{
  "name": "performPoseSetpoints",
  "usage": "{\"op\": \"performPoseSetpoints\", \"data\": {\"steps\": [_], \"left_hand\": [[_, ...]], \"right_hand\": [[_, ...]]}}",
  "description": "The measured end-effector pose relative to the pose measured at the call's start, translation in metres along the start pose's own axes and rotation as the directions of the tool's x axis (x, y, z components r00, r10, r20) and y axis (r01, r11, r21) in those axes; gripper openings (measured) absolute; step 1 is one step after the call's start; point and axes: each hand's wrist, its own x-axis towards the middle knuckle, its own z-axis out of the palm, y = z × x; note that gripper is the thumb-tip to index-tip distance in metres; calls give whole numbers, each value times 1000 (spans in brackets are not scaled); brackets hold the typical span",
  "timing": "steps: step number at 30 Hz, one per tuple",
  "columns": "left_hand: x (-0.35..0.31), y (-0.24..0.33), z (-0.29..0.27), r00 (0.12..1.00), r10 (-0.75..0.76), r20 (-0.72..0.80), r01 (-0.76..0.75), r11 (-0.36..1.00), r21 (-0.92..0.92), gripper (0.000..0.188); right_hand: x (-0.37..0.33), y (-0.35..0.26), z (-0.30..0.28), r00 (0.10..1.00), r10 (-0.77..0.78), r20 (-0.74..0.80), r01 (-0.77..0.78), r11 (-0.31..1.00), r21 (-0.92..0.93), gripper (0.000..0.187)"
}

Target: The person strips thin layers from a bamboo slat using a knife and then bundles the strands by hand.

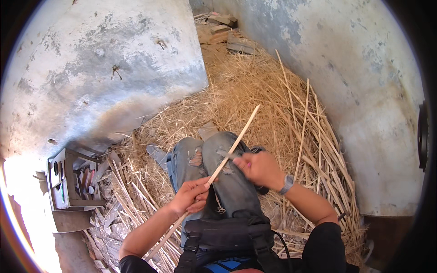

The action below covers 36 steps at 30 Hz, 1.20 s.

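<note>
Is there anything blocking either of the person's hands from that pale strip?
Nothing visible blocks the left hand: it already grips the pale strip. Between the right hand and the strip is only the narrow grey blade which that hand holds; whether it touches the strip is hard to tell.
</note>
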Motion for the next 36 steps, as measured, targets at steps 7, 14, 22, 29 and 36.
{"op": "performPoseSetpoints", "data": {"steps": [7,14,22,29,36], "left_hand": [[2,2,4,1000,10,22,-9,998,-60,38],[-4,-5,-1,1000,4,-10,-5,996,-85,36],[-3,-9,3,999,51,-6,-51,997,66,40],[5,-30,8,950,289,-118,-214,879,427,39],[7,-18,15,920,366,-141,-241,811,533,42]], "right_hand": [[38,60,-20,963,189,-190,-176,981,86,60],[25,30,8,976,-70,-208,72,997,-1,68],[45,81,-49,905,193,-380,-128,973,191,66],[-3,26,17,988,-81,-131,70,993,-91,59],[20,19,18,965,-123,-233,105,990,-89,60]]}}
